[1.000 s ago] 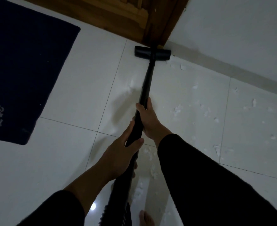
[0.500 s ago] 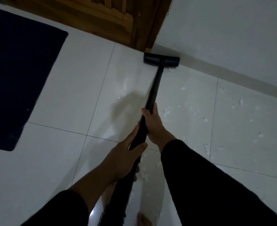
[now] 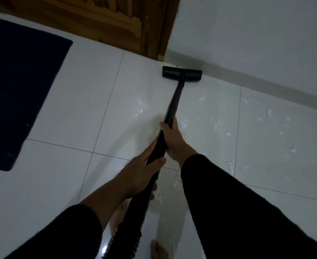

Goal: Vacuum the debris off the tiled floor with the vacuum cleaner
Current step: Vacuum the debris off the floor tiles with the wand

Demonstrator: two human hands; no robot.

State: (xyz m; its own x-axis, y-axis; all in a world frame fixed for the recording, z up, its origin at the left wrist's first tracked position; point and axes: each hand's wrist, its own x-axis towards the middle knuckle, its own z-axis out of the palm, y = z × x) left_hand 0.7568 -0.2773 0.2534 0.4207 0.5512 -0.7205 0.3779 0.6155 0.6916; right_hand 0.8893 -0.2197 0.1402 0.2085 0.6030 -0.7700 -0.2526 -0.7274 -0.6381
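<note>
Black wand [image 3: 169, 116] is clenched in both my hands, right hand [image 3: 173, 136] ahead of left hand [image 3: 141, 174]; its long axis runs away from me to the floor head [image 3: 182, 73] at the skirting, debris [image 3: 226, 133] scattered to the right

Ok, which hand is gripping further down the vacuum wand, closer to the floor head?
The right hand; the left hand grips the wand nearer the body.

No writing can be read anywhere here: nothing legible on the dark mat [image 3: 19, 86], the vacuum [image 3: 182, 73], the door [image 3: 98, 21] or the wall [image 3: 256, 34].
</note>
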